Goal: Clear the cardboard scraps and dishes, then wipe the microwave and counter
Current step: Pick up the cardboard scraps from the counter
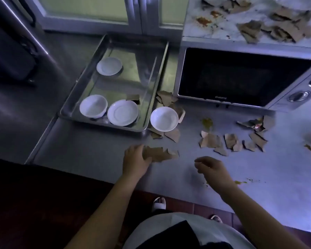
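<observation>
My left hand (pixel 135 159) grips a bunch of brown cardboard scraps (pixel 160 154) low over the steel counter (pixel 90 151). My right hand (pixel 211 168) hovers beside it, fingers loosely curled, nothing in it. More scraps (pixel 230 141) lie scattered to the right, some around a white bowl (pixel 164 119) that stands on the counter, and a heap (pixel 276 27) on top of the microwave (pixel 241 76). A metal tray (pixel 151 83) holds a white bowl (pixel 93 106) and two white saucers (pixel 122 112) (pixel 109 66). Yellow-brown stains (pixel 207 122) mark the counter and the microwave top.
A dark steel appliance (pixel 16 51) stands at the left. Cabinet doors (pixel 97 13) run behind the tray. The counter's front edge is near my body, with red floor tiles (pixel 187 205) and my feet below.
</observation>
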`<state>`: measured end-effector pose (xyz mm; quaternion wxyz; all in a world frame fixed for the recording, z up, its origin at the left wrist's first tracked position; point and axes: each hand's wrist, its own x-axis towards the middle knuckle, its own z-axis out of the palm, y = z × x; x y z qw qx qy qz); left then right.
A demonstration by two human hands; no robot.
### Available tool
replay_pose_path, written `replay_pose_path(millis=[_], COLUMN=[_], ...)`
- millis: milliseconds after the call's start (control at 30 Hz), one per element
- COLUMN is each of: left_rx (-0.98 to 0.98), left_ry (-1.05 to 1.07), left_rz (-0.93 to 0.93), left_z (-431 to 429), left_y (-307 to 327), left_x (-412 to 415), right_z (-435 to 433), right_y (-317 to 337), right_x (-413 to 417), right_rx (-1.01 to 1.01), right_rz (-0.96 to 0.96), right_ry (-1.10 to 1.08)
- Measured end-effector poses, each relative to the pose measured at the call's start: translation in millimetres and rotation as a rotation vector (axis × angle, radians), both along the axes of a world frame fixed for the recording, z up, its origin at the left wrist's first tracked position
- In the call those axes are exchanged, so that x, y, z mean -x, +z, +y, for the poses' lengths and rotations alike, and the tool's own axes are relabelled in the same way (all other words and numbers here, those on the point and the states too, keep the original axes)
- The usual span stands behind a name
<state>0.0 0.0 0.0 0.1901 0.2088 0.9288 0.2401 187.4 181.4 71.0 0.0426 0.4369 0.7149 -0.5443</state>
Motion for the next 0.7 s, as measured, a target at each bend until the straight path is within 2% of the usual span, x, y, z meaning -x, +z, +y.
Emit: replay_pose_path(millis=[133,267,333,500,700], left_rx=[0.103,0.103,0.103,-0.043,-0.16], left_ry=[-0.194,-0.24,-0.234,-0.115,-0.049], left_rz=[-0.072,-0.066,-0.084,-0.178,-0.221], left_z=[16,21,20,11,10], left_y=[-2,-8,-9,-9,-2], left_x=[14,22,26,25,15], right_z=[-5,-11,-15,-23,-37], right_y=[-3,-7,-9,-5,-2], right_x=[0,-6,-9,-6,11], right_rx=[0.019,0.017,0.028,0.023,0.005], right_rz=[-0.022,-0.038,-0.048,-0.032,-0.028], right_ry=[-0.097,-0.165,-0.186,-0.203,-0.118])
